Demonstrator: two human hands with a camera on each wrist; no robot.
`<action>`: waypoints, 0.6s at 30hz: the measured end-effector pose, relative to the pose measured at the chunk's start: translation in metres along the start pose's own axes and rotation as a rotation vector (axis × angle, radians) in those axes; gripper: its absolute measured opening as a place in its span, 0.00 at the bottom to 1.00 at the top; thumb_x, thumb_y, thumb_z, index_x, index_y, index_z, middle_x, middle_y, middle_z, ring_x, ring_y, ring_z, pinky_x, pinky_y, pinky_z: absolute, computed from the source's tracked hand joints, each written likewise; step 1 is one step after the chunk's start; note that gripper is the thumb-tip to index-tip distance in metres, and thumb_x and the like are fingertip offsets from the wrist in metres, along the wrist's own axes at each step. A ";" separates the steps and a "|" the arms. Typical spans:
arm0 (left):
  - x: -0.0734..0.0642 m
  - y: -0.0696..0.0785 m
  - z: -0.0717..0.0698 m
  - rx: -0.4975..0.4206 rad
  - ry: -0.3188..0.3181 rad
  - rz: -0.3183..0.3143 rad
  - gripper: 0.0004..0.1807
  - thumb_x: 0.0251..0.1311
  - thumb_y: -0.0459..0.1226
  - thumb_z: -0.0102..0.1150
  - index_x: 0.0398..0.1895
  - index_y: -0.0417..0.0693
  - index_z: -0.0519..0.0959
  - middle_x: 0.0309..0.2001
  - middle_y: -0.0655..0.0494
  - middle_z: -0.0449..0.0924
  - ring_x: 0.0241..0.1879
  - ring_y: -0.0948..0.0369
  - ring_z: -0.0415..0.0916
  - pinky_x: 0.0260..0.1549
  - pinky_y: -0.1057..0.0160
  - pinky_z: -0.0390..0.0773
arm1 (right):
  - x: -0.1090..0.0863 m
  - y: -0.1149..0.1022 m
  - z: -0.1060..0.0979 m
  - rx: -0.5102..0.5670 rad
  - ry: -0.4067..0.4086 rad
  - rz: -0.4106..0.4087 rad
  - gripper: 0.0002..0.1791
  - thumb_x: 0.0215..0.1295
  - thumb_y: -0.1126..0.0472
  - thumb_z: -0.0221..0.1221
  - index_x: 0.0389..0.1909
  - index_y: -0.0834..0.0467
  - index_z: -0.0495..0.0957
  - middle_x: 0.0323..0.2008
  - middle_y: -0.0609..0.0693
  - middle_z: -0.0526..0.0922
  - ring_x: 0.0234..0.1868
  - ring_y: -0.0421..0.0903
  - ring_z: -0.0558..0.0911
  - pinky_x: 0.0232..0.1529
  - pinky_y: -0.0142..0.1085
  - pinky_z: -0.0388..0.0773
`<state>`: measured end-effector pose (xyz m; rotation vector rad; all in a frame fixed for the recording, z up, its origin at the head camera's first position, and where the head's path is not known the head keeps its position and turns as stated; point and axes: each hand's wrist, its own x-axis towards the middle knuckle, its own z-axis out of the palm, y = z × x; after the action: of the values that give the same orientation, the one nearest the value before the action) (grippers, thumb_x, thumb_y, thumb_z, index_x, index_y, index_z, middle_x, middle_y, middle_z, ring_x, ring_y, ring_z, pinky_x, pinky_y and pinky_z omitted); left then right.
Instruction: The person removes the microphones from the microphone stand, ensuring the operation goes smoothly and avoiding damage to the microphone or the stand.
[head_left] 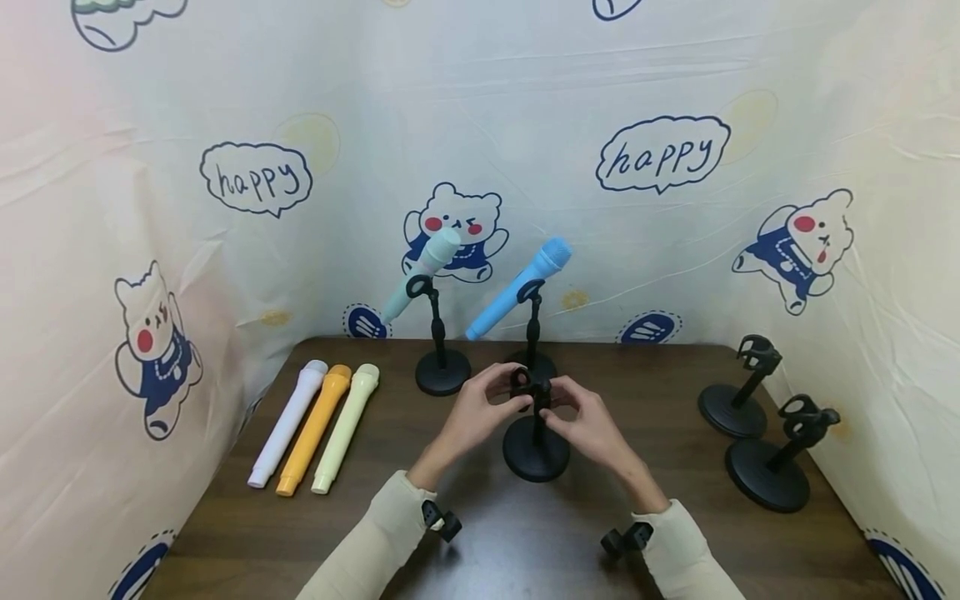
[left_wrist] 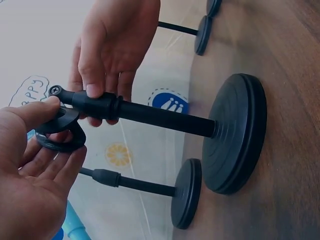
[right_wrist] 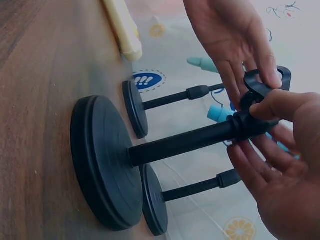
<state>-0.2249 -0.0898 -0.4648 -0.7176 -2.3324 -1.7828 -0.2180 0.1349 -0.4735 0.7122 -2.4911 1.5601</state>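
A black microphone stand [head_left: 536, 450] with a round base stands upright on the table between my hands. With thumb and fingers my left hand [head_left: 480, 408] pinches its ring-shaped clip [left_wrist: 62, 130] at the top. My right hand [head_left: 588, 421] grips the collar [left_wrist: 95, 104] of the pole just below the clip, thumb on one side and fingers on the other. The clip holds no microphone. Behind it, a blue microphone [head_left: 517, 292] and a mint green microphone [head_left: 423, 271] lean tilted in the clips of two more stands.
A lavender microphone [head_left: 288, 425], an orange microphone [head_left: 315, 429] and a pale yellow microphone [head_left: 347, 429] lie side by side on the table's left. Two stands with bare clips [head_left: 735, 408] are at the right edge. Printed cloth [head_left: 525, 100] hangs behind the table.
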 end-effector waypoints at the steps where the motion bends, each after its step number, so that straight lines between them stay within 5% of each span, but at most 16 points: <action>1: 0.000 -0.001 0.000 0.000 0.002 0.006 0.25 0.67 0.35 0.73 0.66 0.47 0.80 0.58 0.45 0.84 0.59 0.52 0.84 0.63 0.54 0.83 | 0.000 0.000 0.002 -0.015 0.018 0.011 0.19 0.66 0.71 0.70 0.56 0.56 0.80 0.47 0.53 0.88 0.48 0.48 0.87 0.56 0.49 0.87; 12: -0.001 -0.002 0.000 -0.002 0.005 -0.004 0.25 0.67 0.37 0.73 0.66 0.49 0.80 0.58 0.50 0.85 0.59 0.53 0.84 0.65 0.53 0.83 | 0.003 -0.005 0.017 -0.101 0.133 0.150 0.21 0.63 0.65 0.75 0.50 0.59 0.73 0.41 0.54 0.82 0.41 0.45 0.83 0.46 0.35 0.86; 18: -0.001 -0.002 -0.001 -0.005 0.002 -0.003 0.25 0.67 0.36 0.73 0.66 0.47 0.80 0.57 0.49 0.85 0.59 0.53 0.84 0.64 0.52 0.83 | 0.002 -0.002 0.011 -0.065 0.047 0.074 0.22 0.66 0.65 0.73 0.58 0.58 0.78 0.49 0.54 0.86 0.51 0.50 0.86 0.58 0.52 0.86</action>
<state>-0.2251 -0.0911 -0.4669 -0.7135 -2.3298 -1.7902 -0.2171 0.1237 -0.4763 0.5734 -2.5482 1.4934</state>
